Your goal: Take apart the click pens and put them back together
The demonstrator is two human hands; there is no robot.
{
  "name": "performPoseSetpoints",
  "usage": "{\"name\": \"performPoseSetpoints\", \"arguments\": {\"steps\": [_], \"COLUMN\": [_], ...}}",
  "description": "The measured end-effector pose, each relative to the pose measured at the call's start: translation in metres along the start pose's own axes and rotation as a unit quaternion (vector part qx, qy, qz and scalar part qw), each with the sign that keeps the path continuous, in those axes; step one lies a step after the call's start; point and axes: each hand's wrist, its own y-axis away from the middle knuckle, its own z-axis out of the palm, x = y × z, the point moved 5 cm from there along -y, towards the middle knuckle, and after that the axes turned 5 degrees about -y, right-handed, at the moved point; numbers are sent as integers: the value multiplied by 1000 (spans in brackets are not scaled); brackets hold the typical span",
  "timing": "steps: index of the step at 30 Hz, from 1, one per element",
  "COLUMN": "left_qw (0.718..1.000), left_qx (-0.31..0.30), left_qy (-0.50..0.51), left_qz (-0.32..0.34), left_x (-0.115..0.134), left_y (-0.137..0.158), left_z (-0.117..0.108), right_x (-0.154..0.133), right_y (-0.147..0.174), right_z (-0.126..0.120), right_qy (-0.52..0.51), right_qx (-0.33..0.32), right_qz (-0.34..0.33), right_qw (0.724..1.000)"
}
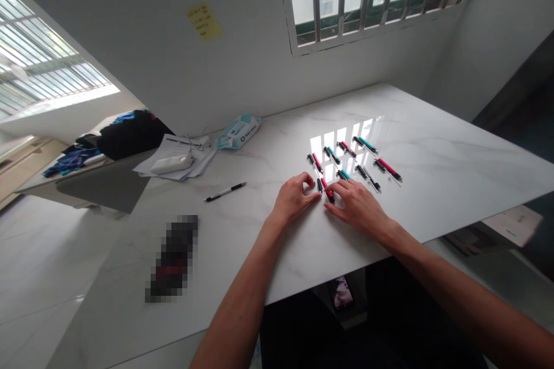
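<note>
My left hand [295, 199] rests on the white marbled table, thumb and curled index finger apart, beside a small black pen part [319, 185]. Just right of it lies a red pen barrel [325, 185] with a dark end. My right hand [357, 204] has its thumb and fingertips around that barrel and hides some of it. Behind the right fingers a teal pen barrel [344, 174] is partly covered. Further sets of pen parts lie in two rows: a red barrel [317, 161], a teal barrel [333, 154], another red barrel [348, 149] and several more.
On the left lie a black-and-white pen [225, 191], a wipes packet [239, 132], and papers [197, 170] with a white device [172, 164] on top. A pixelated dark object [172, 258] is near the left edge. The table's front edge [303, 293] is close to my body.
</note>
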Motion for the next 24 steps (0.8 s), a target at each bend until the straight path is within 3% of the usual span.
{"name": "performPoseSetpoints", "arguments": {"steps": [6, 11, 15, 19, 24], "left_qw": [999, 996, 973, 935, 905], "left_qx": [2, 54, 140, 111, 83], "left_qy": [-27, -68, -169, -270, -288], "left_qz": [30, 21, -68, -203, -303], "left_x": [4, -9, -39, -75, -108], "left_y": [0, 3, 10, 22, 33], "left_z": [0, -35, -74, -91, -98], "right_x": [4, 4, 3, 6, 13], "right_y": [-2, -2, -6, -21, -55], "right_z": [3, 0, -12, -31, -55], "right_qy": [7, 7, 5, 1, -1], "right_qx": [-7, 1, 25, 43, 62], "right_qz": [4, -9, -27, -42, -76], "right_qw": [1000, 1000, 999, 998, 995]}}
